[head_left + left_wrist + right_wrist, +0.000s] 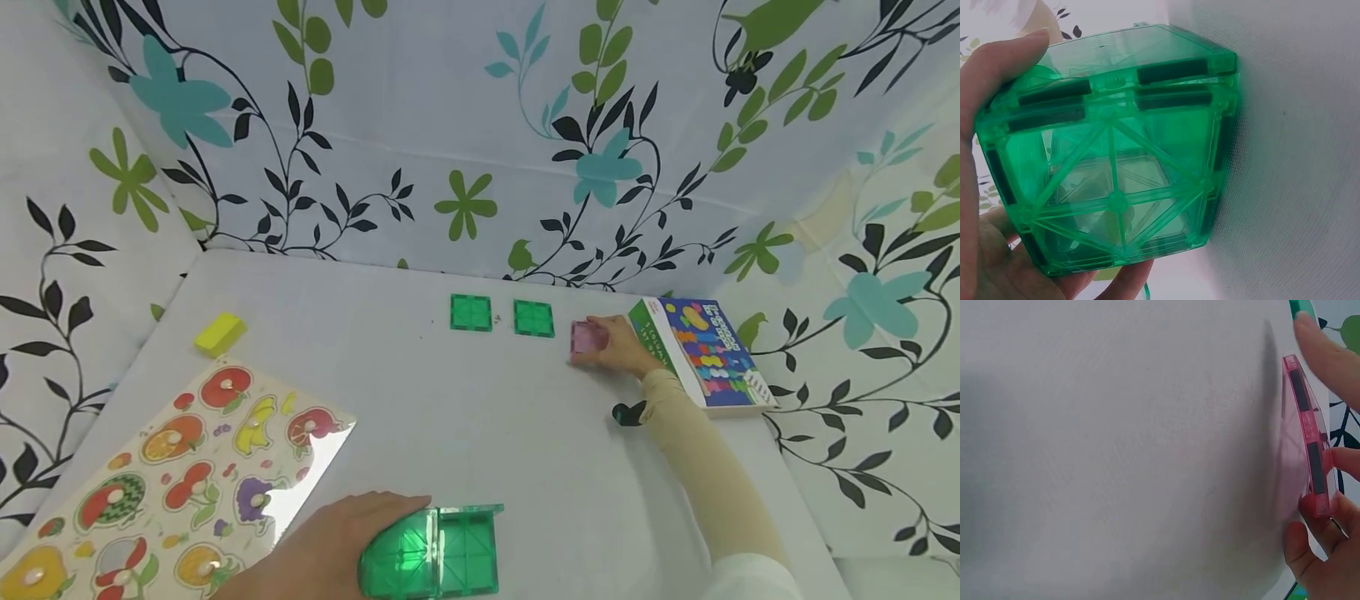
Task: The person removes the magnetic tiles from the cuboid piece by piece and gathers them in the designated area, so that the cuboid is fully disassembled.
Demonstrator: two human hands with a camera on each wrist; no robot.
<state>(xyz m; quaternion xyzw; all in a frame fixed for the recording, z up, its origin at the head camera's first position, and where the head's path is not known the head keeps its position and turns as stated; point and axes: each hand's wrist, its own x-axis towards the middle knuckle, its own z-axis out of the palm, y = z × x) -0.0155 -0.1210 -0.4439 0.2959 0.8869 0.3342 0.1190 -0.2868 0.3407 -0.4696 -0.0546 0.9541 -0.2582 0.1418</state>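
Note:
My left hand (330, 537) grips a box built of green translucent magnetic tiles (468, 552) at the table's front. Up close in the left wrist view, the thumb lies over one side of the green box (1117, 200) and fingers curl beneath it. At the back right, my right hand (622, 346) pinches a pink translucent magnetic tile (585, 337). The right wrist view shows the pink tile (1311, 437) edge-on, dark magnets along its rim, with a finger extended past it. Two flat green tiles (471, 312) (534, 318) lie in a row left of the pink one.
A printed box (708, 354) lies right of my right hand. Near my right forearm sits a small dark object (628, 413). On the left are a fruit-sticker sheet (251, 483) and a yellow block (220, 334). Patterned cloth (420, 125) hangs behind the white table (480, 408).

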